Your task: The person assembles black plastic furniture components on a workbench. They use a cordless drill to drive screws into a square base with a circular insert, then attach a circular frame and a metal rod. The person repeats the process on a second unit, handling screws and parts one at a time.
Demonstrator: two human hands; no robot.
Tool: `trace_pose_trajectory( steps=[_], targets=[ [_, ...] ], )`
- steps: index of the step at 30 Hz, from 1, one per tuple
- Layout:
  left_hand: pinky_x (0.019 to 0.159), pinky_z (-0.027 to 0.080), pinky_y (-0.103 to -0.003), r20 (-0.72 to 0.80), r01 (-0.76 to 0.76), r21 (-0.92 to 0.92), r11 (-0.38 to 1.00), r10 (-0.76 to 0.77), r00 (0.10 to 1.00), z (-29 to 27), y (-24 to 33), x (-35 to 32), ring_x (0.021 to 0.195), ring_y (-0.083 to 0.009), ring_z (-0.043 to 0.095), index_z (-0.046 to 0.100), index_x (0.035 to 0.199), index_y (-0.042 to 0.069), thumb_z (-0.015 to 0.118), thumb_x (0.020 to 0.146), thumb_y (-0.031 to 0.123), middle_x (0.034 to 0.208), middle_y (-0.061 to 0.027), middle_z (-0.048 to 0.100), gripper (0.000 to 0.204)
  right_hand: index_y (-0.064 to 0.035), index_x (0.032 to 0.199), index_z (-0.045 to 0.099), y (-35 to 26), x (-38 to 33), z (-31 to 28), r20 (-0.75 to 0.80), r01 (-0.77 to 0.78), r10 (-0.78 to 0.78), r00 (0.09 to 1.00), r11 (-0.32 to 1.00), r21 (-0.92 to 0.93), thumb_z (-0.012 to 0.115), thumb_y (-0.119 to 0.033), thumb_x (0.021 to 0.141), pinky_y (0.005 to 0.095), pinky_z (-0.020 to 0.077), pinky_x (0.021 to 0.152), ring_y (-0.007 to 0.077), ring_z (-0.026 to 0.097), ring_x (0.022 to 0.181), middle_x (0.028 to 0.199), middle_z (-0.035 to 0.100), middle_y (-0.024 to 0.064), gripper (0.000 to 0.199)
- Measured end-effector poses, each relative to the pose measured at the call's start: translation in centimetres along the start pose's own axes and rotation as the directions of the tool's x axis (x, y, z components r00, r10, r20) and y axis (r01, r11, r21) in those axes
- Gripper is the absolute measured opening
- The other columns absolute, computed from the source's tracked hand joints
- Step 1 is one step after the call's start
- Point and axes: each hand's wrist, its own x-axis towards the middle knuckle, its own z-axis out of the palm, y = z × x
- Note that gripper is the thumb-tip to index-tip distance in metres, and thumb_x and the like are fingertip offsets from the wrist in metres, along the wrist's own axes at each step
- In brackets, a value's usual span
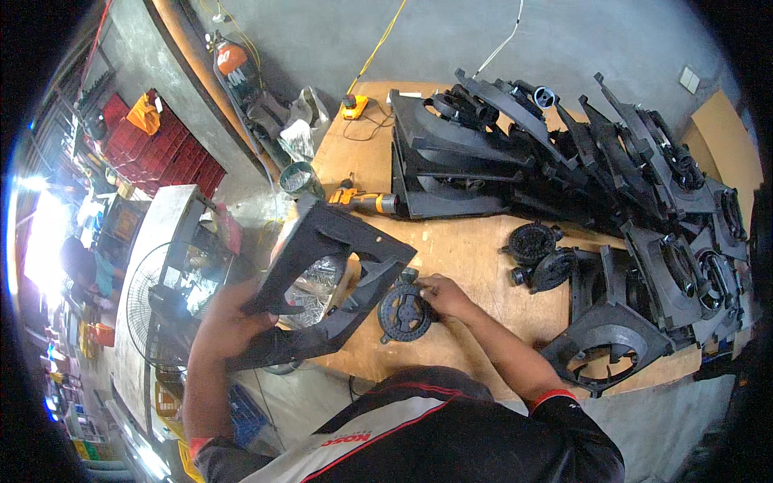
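A grey wall (451, 48) stands behind our wooden table (475, 258), and off to the left we see red crates (165, 153) and, closer, a round fan (161, 299) with a wire guard. Our left hand (241, 318) is clamped on the near left edge of a black frame (291, 245), which we hold tilted above the left edge of the table. Through its big opening we can see shiny small metal pieces (316, 283). Our right hand (448, 298) has its fingers closed on the right edge of a round black part (405, 312), just to the right of the frame, over the near side of the table. Beyond the frame lies a yellow and black drill (362, 200), with a yellow charger (352, 107) at the far left of the table and a bucket (301, 179) just off its left edge. A pile of black frames (491, 153) covers the far and right side, and two more round parts (531, 242) sit touching or nearly so in front of it. At the near right another frame (624, 336) leans with its round opening facing us.
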Motion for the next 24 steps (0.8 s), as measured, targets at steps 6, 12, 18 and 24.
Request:
trace_pose_trajectory(
  steps=[6, 12, 18, 24],
  targets=[
    [0.077, 0.051, -0.038, 0.339, -0.237, 0.261, 0.936, 0.141, 0.93, -1.3, 5.1, 3.8, 0.082, -0.0223, 0.066, 0.066, 0.111, -0.001, 0.074, 0.077, 0.018, 0.089, -0.0151, 0.069, 0.039, -0.0066, 0.133, 0.059, -7.7, -1.7, -4.8, -0.288, 0.249, -0.147, 0.946, 0.899, 0.36, 0.071, -0.026, 0.09, 0.0365, 0.0446, 0.095, 0.0199, 0.059, 0.11, 0.122, 0.063, 0.0075, 0.049],
    [0.085, 0.049, -0.044, 0.753, -0.456, 0.317, 0.832, 0.072, 0.654, 4.2, 7.9, 13.8, 0.098, -0.0293, 0.066, 0.062, 0.123, 0.004, 0.074, 0.077, 0.022, 0.106, -0.0181, 0.07, 0.051, -0.0006, 0.115, 0.06, -7.6, -2.9, -3.4, -0.28, 0.144, 0.101, 0.955, 0.669, 0.729, 0.063, -0.025, 0.097, 0.031, 0.0458, 0.088, 0.0146, 0.056, 0.095, 0.1, 0.064, 0.0045, 0.03],
    [0.086, 0.051, -0.05, 0.685, -0.655, 0.516, 0.552, 0.193, 0.703, 13.0, 6.2, 18.8, 0.105, -0.0398, 0.064, 0.066, 0.116, 0.005, 0.071, 0.078, 0.028, 0.109, -0.0204, 0.069, 0.045, 0.0029, 0.104, 0.061, -5.6, -7.0, -3.2, -0.436, 0.191, 0.394, 0.809, 0.525, 0.83, 0.051, -0.031, 0.104, 0.0365, 0.0543, 0.081, 0.022, 0.066, 0.086, 0.097, 0.068, 0.0115, 0.035],
    [0.088, 0.052, -0.05, 0.43, -0.517, 0.495, 0.699, 0.32, 0.844, 15.0, 1.6, 20.0, 0.103, -0.0404, 0.065, 0.061, 0.125, 0.005, 0.069, 0.08, 0.031, 0.114, -0.0203, 0.067, 0.053, 0.0027, 0.107, 0.06, -1.0, -8.3, -4.1, -0.2, -0.039, 0.587, 0.785, 0.369, 0.929, 0.05, -0.037, 0.104, 0.0414, 0.0561, 0.075, 0.0286, 0.067, 0.082, 0.094, 0.068, 0.0142, 0.041]
  ],
)
